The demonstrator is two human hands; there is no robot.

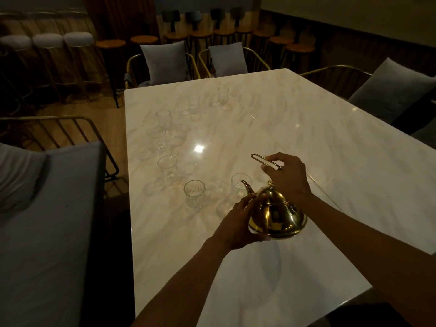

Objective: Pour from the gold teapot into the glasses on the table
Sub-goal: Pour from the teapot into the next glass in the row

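A gold teapot [277,215] is held above the marble table [318,149], tilted with its spout toward the nearest glass [240,188]. My right hand [286,177] grips the thin wire handle above the lid. My left hand [238,221] cups the pot's left side and underside, fingers curled round the body by the spout. Another glass [194,194] stands left of the spout, and several more [167,167] [163,119] [194,102] [223,95] trail away in a curve toward the far edge. All look clear; I cannot tell their fill.
Gold-framed chairs with grey cushions [165,63] [227,60] [391,90] ring the table. A grey upholstered seat [47,208] lies along the left. Bar stools [77,38] line the back wall. The table's left edge runs near the glasses.
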